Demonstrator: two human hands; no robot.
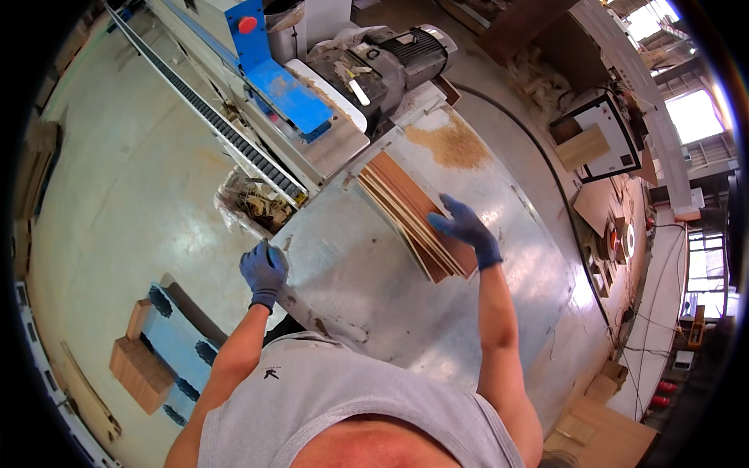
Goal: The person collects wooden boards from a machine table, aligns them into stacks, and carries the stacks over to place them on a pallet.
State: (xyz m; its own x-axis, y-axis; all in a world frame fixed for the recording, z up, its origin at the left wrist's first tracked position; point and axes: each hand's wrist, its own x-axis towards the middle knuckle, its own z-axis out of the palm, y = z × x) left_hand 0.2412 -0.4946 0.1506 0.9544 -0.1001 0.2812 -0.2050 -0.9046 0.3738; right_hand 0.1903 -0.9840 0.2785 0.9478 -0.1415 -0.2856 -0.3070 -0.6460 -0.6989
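Observation:
A stack of thin brown wooden boards (406,207) lies fanned on a grey metal machine table (406,304). My right hand (466,228), in a blue glove, rests on the near right part of that stack with its fingers spread. My left hand (264,269), also blue-gloved, grips the left edge of the metal table and holds nothing else. Both bare forearms come up from the lower edge.
A woodworking machine with a blue guard (281,86), a grey motor (406,51) and a long toothed rail (211,117) stands beyond the table. Sawdust (452,144) lies on the table's far end. A bag of scraps (253,203) hangs left; wood blocks (140,370) sit on the floor.

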